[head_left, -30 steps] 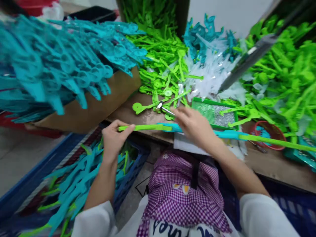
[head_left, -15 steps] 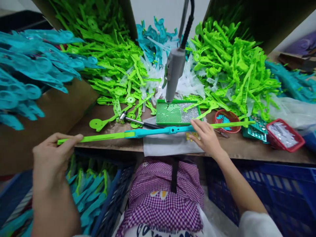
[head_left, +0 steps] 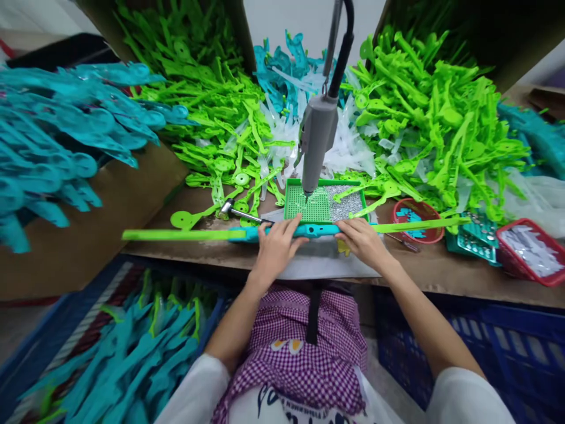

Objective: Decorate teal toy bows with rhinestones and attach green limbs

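A long plastic piece, its turquoise middle (head_left: 323, 230) joined to a lime-green strip (head_left: 180, 235) on the left and a second lime-green strip (head_left: 424, 225) on the right, lies crosswise before me. My left hand (head_left: 277, 244) has its fingers closed over the turquoise part, left of centre. My right hand (head_left: 362, 238) grips the same part near its right end. Just beyond it is a green tray (head_left: 309, 212) with a pegged half and a half full of small metal pieces. A grey electric screwdriver (head_left: 318, 138) hangs above that tray, tip down.
Lime-green parts are heaped at left (head_left: 212, 112) and right (head_left: 445, 118), with turquoise parts (head_left: 66, 112) at far left. A hammer (head_left: 242, 213), a red bowl (head_left: 430, 235) and a red basket (head_left: 529, 250) rest on the bench. Below left stands a crate of turquoise-and-green pieces (head_left: 132, 347).
My left hand has let go of the left green strip's end and moved right onto the turquoise middle. My right hand stays near the right end of the turquoise part.
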A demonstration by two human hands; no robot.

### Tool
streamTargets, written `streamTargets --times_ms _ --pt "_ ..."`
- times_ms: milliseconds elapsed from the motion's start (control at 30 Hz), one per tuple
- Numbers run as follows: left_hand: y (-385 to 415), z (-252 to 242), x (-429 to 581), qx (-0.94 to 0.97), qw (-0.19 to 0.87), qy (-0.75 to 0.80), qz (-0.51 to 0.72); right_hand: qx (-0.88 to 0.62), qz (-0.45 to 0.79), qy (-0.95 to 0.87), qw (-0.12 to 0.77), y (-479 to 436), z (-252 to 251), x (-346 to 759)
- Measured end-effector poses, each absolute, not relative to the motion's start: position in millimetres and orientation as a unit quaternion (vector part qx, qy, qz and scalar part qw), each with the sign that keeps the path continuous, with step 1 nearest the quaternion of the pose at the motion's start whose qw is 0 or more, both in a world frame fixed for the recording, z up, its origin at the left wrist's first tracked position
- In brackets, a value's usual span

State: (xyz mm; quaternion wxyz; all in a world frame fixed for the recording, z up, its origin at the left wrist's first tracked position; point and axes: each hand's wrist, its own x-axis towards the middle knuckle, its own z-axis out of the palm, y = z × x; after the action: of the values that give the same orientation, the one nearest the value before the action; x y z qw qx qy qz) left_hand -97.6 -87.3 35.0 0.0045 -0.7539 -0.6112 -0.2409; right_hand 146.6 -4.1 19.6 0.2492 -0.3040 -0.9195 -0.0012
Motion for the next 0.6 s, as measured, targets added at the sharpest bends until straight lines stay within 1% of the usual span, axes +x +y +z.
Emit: streamTargets --times_ms 133,200,233,267,333,367,433,500,533,600 --pt "-63.5 50.1 -107.7 -0.762 -0.018 -0.609 -0.219 -0.350 -0.111 -0.881 0.298 -25.8 29.7 162.1" --pt "-60.9 67.7 -126.7 -0.743 -0.079 -0.631 -0.209 -0.355 -0.178 -0.861 0.319 -42.5 32.5 175.2" --pt "-58.5 76.4 -136.0 -0.735 -0.140 -0.636 -0.189 -0.346 -0.211 -0.856 0.322 -49.6 33.3 181.0" --pt "-54.7 83.7 -144.0 -0.733 -0.224 -0.623 -0.160 -0.334 -0.242 -0.852 0.322 -54.9 34.1 185.5" --pt "-42.6 92.3 -155.4 -0.719 -0.386 -0.564 -0.122 -0.311 -0.287 -0.849 0.317 -58.9 37.1 189.8" --pt "-35.1 93.6 -158.7 -0.708 -0.444 -0.537 -0.114 -0.302 -0.294 -0.852 0.312 -57.9 40.0 190.0" --pt "-20.7 92.5 -162.5 -0.693 -0.508 -0.501 -0.101 -0.294 -0.281 -0.865 0.295 -52.7 49.1 188.0" --pt "-11.7 91.7 -165.9 -0.702 -0.519 -0.482 -0.074 -0.291 -0.254 -0.881 0.272 -46.4 61.6 185.1" --pt "-10.7 92.9 -168.4 -0.715 -0.504 -0.480 -0.066 -0.288 -0.245 -0.887 0.263 -43.6 68.5 183.8" --pt "-17.3 98.5 -174.7 -0.748 -0.410 -0.510 -0.109 -0.278 -0.244 -0.894 0.252 -38.7 81.9 181.6"
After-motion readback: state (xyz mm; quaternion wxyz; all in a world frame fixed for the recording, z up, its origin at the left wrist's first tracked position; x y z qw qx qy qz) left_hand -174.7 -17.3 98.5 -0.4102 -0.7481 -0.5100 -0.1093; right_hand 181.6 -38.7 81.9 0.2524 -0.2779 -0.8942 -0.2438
